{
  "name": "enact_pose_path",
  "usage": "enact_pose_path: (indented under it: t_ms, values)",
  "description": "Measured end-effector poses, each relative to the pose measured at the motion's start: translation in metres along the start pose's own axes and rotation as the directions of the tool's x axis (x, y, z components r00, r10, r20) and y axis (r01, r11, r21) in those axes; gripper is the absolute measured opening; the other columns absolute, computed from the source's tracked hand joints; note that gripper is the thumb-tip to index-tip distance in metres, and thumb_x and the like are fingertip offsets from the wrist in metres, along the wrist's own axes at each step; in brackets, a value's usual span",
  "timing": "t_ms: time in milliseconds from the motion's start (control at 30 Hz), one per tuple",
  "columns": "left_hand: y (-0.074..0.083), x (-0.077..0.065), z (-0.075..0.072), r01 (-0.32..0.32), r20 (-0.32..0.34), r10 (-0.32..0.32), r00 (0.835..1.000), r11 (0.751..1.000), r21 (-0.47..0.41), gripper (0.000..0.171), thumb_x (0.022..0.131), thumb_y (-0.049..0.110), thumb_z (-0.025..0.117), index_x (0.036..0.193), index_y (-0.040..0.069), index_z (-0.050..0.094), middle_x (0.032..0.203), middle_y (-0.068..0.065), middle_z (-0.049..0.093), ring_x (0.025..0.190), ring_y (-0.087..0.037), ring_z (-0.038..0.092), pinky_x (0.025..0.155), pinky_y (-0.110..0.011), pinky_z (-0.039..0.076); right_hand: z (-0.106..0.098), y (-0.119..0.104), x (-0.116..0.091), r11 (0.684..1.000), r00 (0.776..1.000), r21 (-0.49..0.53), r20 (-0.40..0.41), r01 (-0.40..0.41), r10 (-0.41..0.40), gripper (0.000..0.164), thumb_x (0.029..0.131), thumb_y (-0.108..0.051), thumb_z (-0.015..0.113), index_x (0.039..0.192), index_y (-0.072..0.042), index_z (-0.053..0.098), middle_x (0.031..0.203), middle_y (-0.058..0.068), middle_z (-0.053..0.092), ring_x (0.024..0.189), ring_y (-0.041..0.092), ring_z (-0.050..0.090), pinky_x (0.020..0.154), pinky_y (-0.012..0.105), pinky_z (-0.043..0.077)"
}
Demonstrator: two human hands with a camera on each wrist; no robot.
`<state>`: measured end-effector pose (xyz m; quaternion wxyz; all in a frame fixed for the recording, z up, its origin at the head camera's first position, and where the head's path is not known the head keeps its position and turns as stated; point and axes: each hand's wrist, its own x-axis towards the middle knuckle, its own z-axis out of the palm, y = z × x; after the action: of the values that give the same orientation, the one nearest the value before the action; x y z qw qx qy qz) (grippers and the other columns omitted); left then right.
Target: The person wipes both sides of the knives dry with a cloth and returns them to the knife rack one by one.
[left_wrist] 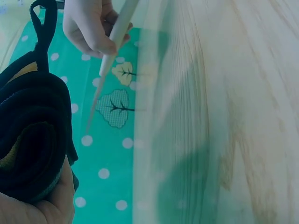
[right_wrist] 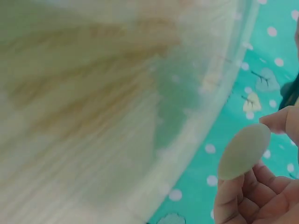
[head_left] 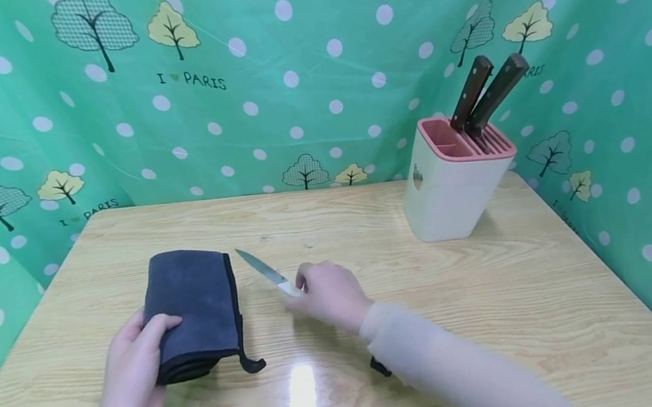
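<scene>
A dark navy towel [head_left: 190,296] with black edging and a small hanging loop is rolled up in my left hand [head_left: 132,368], the thumb lying over its top. The left wrist view shows the spiral end of the towel [left_wrist: 35,135] against the palm. To its right, my right hand [head_left: 334,296] grips a small knife [head_left: 261,266] by its white handle, above the table. Its pointed blade is directed toward the back left, close to the towel but apart from it. Seen from the right wrist, the rounded end of the knife handle [right_wrist: 245,151] sits between thumb and fingers.
At the back right of the wooden table [head_left: 516,315] stands a white knife block [head_left: 453,199] with a pink slotted top. Two brown-handled knives [head_left: 470,94] stick up out of it. A green dotted curtain [head_left: 297,114] hangs behind and along the sides.
</scene>
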<state>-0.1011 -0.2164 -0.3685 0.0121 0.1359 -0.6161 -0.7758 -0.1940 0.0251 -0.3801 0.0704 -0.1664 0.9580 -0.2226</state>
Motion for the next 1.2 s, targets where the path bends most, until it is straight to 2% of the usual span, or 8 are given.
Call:
enact_pose_path:
  t_ms: [200,400,667,900,1067,1200]
  values:
    - [0.003,0.000,0.013,-0.002,0.019,0.001,1.000,0.998,0.056,0.050,0.092,0.017,0.054,0.137,0.004,0.035,0.112,0.004,0.055,0.086,-0.008,0.064,0.072,-0.025,0.053,-0.021,0.015,-0.006,0.999,0.995,0.029,-0.098,0.021,-0.018,0.027,0.075,-0.035,0.066,0.091,-0.013,0.061,0.069,-0.004,0.057,0.054,0.011,0.049,0.048,0.026,0.040]
    - [0.007,-0.001,0.028,0.010,0.035,-0.014,0.999,0.994,0.106,0.052,0.091,0.016,0.052,0.140,0.006,0.035,0.126,-0.005,0.046,0.089,-0.007,0.062,0.075,-0.024,0.052,-0.043,0.033,-0.015,0.996,0.976,0.053,-0.210,0.070,-0.058,0.022,0.074,-0.031,0.064,0.088,-0.013,0.061,0.068,-0.005,0.056,0.055,0.011,0.048,0.049,0.026,0.040]
    - [0.011,0.000,0.046,0.030,0.059,-0.037,0.998,0.992,0.119,0.047,0.090,0.014,0.051,0.134,0.006,0.040,0.112,0.000,0.054,0.085,-0.010,0.063,0.074,-0.026,0.052,-0.067,0.053,-0.031,0.989,0.939,0.058,-0.324,0.139,-0.113,0.018,0.075,-0.024,0.061,0.089,-0.013,0.061,0.069,-0.004,0.057,0.055,0.011,0.048,0.047,0.026,0.041]
    - [0.014,0.003,0.064,0.021,0.109,-0.036,0.993,0.991,0.134,0.047,0.088,0.011,0.049,0.133,0.004,0.042,0.112,-0.006,0.055,0.083,-0.013,0.063,0.074,-0.028,0.053,-0.075,0.068,-0.049,0.983,0.900,0.073,-0.419,0.166,-0.121,0.019,0.074,-0.020,0.064,0.090,-0.011,0.062,0.074,-0.001,0.057,0.062,0.012,0.048,0.053,0.026,0.042]
    - [0.016,0.006,0.073,0.027,0.132,-0.044,0.990,0.991,0.130,0.046,0.087,0.011,0.049,0.133,0.006,0.043,0.120,-0.012,0.052,0.087,-0.014,0.063,0.077,-0.028,0.052,-0.076,0.077,-0.058,0.983,0.890,0.090,-0.443,0.159,-0.103,0.019,0.074,-0.019,0.065,0.090,-0.011,0.062,0.076,-0.001,0.059,0.064,0.013,0.049,0.055,0.027,0.043]
    - [0.016,0.009,0.081,0.035,0.139,-0.052,0.989,0.992,0.119,0.045,0.086,0.011,0.049,0.131,0.007,0.045,0.120,-0.012,0.052,0.086,-0.015,0.063,0.076,-0.029,0.052,-0.076,0.084,-0.064,0.984,0.881,0.087,-0.463,0.157,-0.100,0.018,0.074,-0.018,0.064,0.090,-0.011,0.061,0.077,-0.001,0.058,0.064,0.013,0.049,0.055,0.027,0.043]
